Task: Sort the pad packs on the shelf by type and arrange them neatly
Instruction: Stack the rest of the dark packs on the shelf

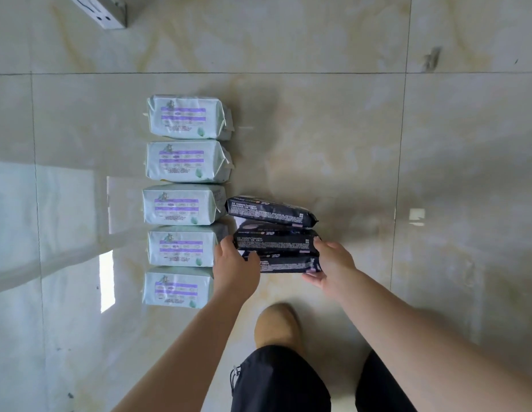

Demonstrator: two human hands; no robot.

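Observation:
Several pale green pad packs (186, 162) lie in a straight column on the glossy tiled floor, left of centre. Right of the column lie three black pad packs. The farthest black pack (270, 212) lies tilted and untouched. My left hand (233, 264) grips the left ends of the two nearer black packs (276, 242), thumb over the front one. My right hand (330, 263) grips their right ends, fingers curled under the nearest pack (288, 264).
A white metal shelf foot (102, 11) shows at the top left corner. My tan shoe (276, 325) and black shorts stand just below the packs. Beige marble tiles (437, 173) stretch to the right and beyond the packs.

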